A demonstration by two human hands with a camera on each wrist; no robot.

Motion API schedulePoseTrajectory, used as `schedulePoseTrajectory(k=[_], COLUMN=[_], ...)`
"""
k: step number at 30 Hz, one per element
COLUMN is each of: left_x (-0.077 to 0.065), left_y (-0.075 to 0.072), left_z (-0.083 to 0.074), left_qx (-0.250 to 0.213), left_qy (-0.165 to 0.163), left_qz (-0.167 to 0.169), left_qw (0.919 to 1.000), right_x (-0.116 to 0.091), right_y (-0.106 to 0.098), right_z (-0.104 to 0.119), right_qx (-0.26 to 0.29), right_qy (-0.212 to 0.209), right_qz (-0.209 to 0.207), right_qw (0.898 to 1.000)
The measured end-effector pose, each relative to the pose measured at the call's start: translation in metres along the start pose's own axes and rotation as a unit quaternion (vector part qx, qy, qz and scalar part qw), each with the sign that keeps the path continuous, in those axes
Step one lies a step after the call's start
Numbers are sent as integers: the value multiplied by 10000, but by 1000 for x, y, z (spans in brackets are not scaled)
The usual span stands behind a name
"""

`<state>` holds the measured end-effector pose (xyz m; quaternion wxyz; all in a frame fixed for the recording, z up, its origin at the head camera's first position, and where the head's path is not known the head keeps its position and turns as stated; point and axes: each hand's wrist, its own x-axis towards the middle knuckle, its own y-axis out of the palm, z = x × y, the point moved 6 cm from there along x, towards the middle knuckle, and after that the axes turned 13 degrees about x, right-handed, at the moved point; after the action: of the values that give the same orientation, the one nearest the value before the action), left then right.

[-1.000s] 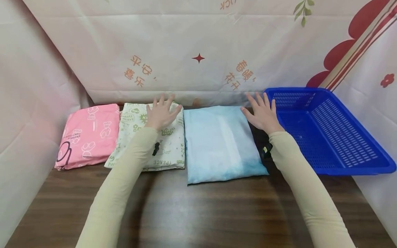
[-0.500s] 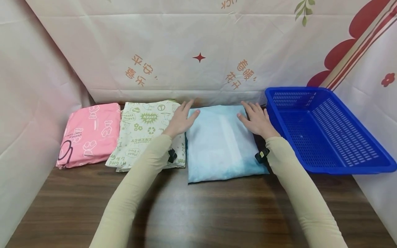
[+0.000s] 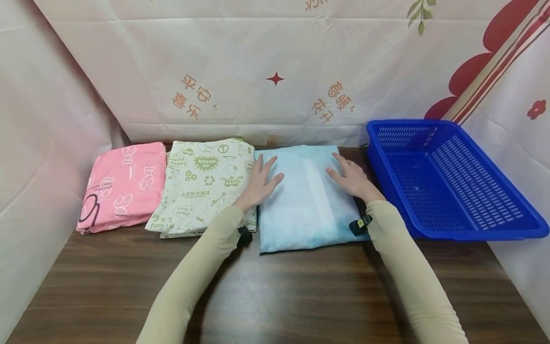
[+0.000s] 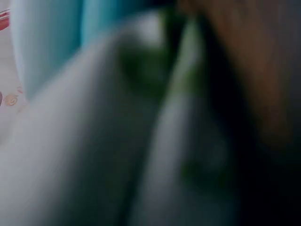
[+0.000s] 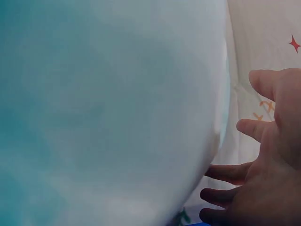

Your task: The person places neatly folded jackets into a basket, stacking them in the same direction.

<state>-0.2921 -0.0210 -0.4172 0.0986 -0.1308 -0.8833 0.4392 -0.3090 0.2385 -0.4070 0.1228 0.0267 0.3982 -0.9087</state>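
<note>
A light-blue folded cloth point(image 3: 296, 210) with a pale stripe lies flat on the brown table. My left hand point(image 3: 259, 185) is over its left edge, beside the green-printed white folded cloth point(image 3: 202, 186). At the right edge is my right hand point(image 3: 353, 179), thumb pointing inward. Both hands have loosely spread fingers and hold nothing; whether they touch the cloth is hard to tell. The right wrist view shows the blue cloth point(image 5: 113, 103) large, with the right hand point(image 5: 273, 155) beside it. In the left wrist view, blurred printed cloth point(image 4: 94, 132) fills most of the picture and no left fingers can be made out.
A pink folded cloth point(image 3: 124, 188) lies at the far left. On the right stands a blue perforated plastic basket point(image 3: 391, 200). White printed fabric point(image 3: 258, 62) hangs behind and at both sides. Bare brown table point(image 3: 275, 296) shows in front.
My left hand has moved right, from above the green-printed cloth to the blue cloth's left edge. The right hand has come inward and nearer to me. The cloths and basket stay put.
</note>
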Motion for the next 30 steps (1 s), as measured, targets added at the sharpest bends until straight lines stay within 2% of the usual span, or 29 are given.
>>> schedulePoseTrajectory(k=[8, 15, 21, 25, 28, 30], left_x=[-5, -5, -3, -1, 0, 0], left_y=[7, 7, 5, 5, 5, 5], left_z=[1, 5, 7, 7, 7, 9], left_qx=[112, 373, 401, -25, -698, -1193], left_qy=[-253, -373, -571, -547, -447, -388], left_qz=[313, 428, 580, 784, 936, 996], left_qw=[9991, 9977, 9959, 9954, 9922, 9871], right_x=[-6, -11, -16, -19, -22, -24], right_y=[3, 8, 9, 9, 8, 7], right_z=[-14, -22, -25, -29, -31, -32], right_qx=[357, 641, 743, 900, 1092, 1284], right_qy=[8, 132, 294, 446, 499, 531], right_qz=[136, 196, 239, 316, 335, 357], right_qw=[9993, 9977, 9965, 9944, 9922, 9897])
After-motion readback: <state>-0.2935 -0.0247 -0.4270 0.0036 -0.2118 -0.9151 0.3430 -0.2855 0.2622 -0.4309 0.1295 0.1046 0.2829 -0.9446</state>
